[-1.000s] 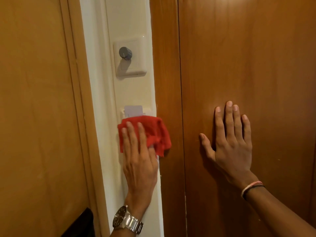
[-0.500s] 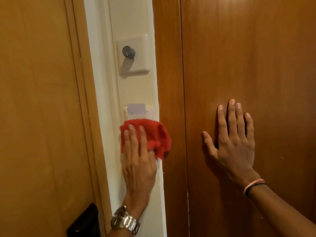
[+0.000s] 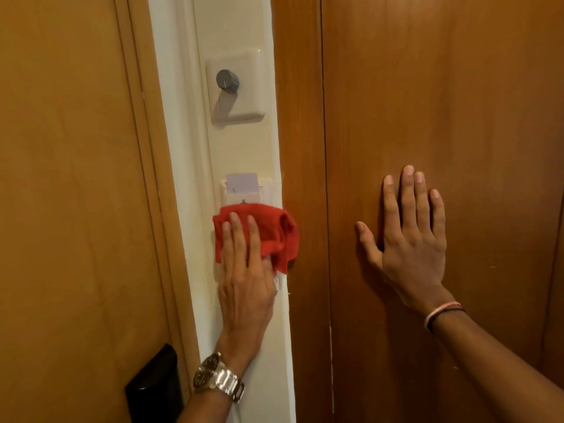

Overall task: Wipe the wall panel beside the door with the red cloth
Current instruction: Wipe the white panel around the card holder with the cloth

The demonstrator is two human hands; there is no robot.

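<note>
A narrow cream wall panel (image 3: pixel 241 148) runs top to bottom between two wooden surfaces. My left hand (image 3: pixel 244 279) presses a bunched red cloth (image 3: pixel 274 233) flat against the panel, just below a white card holder (image 3: pixel 245 190) with a card in it. The cloth's right edge overlaps the wooden trim. My right hand (image 3: pixel 409 239) lies flat with fingers spread on the dark wooden door (image 3: pixel 442 102), holding nothing. A silver watch is on my left wrist.
A white switch plate with a grey round knob (image 3: pixel 227 80) is mounted higher on the panel. A lighter wooden door (image 3: pixel 67 178) stands to the left, with a black lock plate (image 3: pixel 155 389) at its lower edge.
My left hand and the red cloth have slid slightly down the panel, uncovering more of the card holder. My right hand stays flat on the door.
</note>
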